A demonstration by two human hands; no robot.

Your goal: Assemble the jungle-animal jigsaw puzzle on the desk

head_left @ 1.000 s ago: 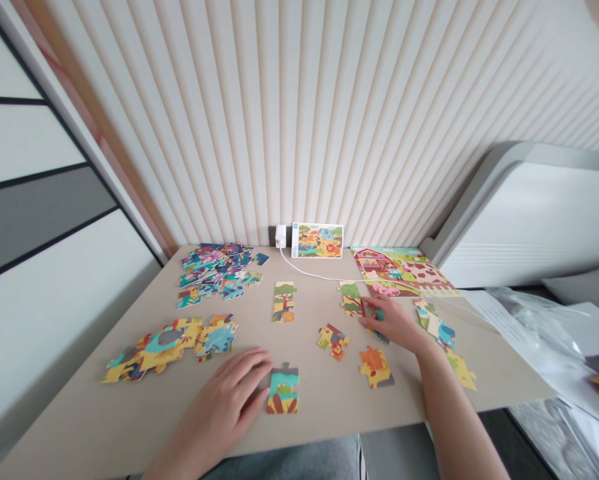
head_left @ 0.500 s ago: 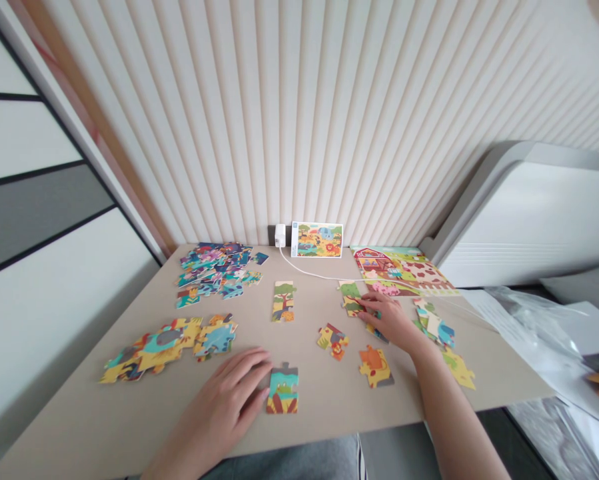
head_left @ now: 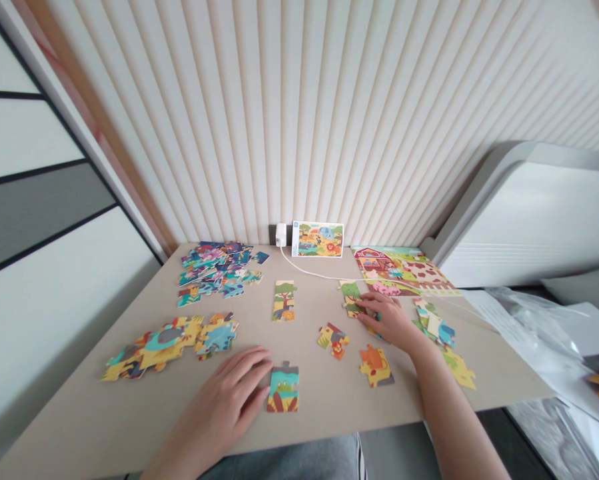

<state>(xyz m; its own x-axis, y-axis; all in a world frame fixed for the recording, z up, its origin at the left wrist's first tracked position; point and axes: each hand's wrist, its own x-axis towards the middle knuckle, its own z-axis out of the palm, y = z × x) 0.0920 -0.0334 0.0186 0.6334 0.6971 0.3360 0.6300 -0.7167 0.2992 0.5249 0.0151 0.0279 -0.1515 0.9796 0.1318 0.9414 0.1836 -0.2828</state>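
Note:
My left hand (head_left: 234, 393) lies on the table with fingers stretched out, its fingertips and thumb at the left edge of a crocodile puzzle piece (head_left: 283, 389). Over on the right, my right hand (head_left: 386, 320) has its thumb and fingers closed at the right edge of a green tree puzzle piece (head_left: 350, 298). Another piece is partly hidden beneath that hand. Between the hands lie a lion puzzle piece (head_left: 334, 340) and an orange-and-yellow puzzle piece (head_left: 376, 367). A joined tree strip (head_left: 284, 300) lies farther back, at the middle.
A pile of blue-purple puzzle pieces (head_left: 219, 267) is at back left, with yellow pieces (head_left: 154, 347) nearer. A picture card (head_left: 318, 240) leans on the wall beside a white charger (head_left: 280, 235). Its cable crosses a farm picture (head_left: 404, 270). More pieces (head_left: 459, 369) lie at right.
My right hand has shifted very slightly at the tree piece, covering more of the piece beneath it. My left hand and the other pieces stay in place.

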